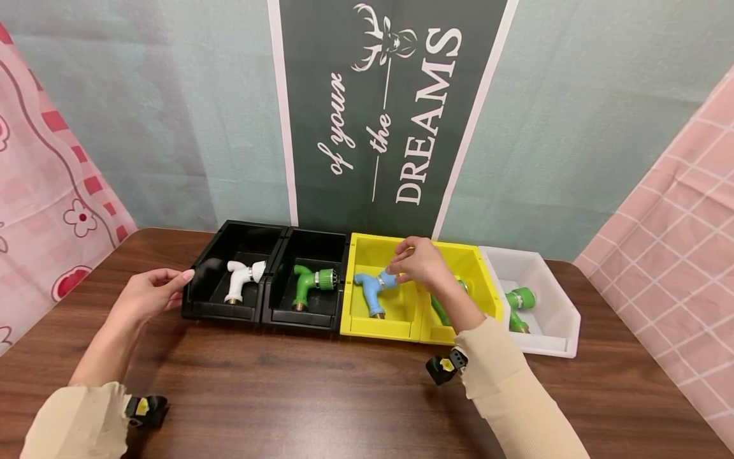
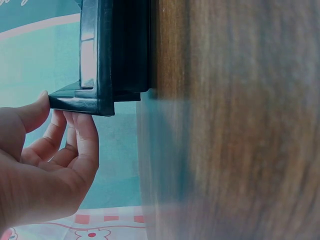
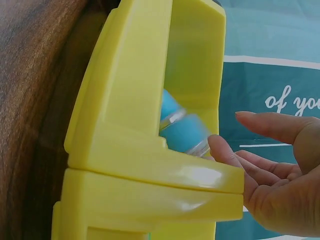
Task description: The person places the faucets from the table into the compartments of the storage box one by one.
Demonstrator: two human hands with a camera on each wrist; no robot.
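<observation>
My left hand (image 1: 150, 294) grips the near-left rim of the leftmost black bin (image 2: 82, 102), thumb at the top edge and curled fingers against the outer side. A white plastic tap (image 1: 237, 280) lies in that bin. Over the left yellow bin (image 1: 381, 328), my right hand (image 1: 421, 261) has its thumb and fingers apart. Directly below its fingertips is a blue tap (image 1: 373, 294), slightly blurred in the right wrist view, inside the bin. Whether a fingertip touches the tap's knob, I cannot tell.
A second black bin (image 1: 301, 319) holds a green tap (image 1: 309, 284). The right yellow bin (image 1: 487, 274) holds another green tap (image 1: 440, 312), partly behind my right forearm. At the row's right end, a white bin (image 1: 559, 312) contains a green tap (image 1: 518, 303). Cloth backdrops border the wooden table (image 1: 298, 395).
</observation>
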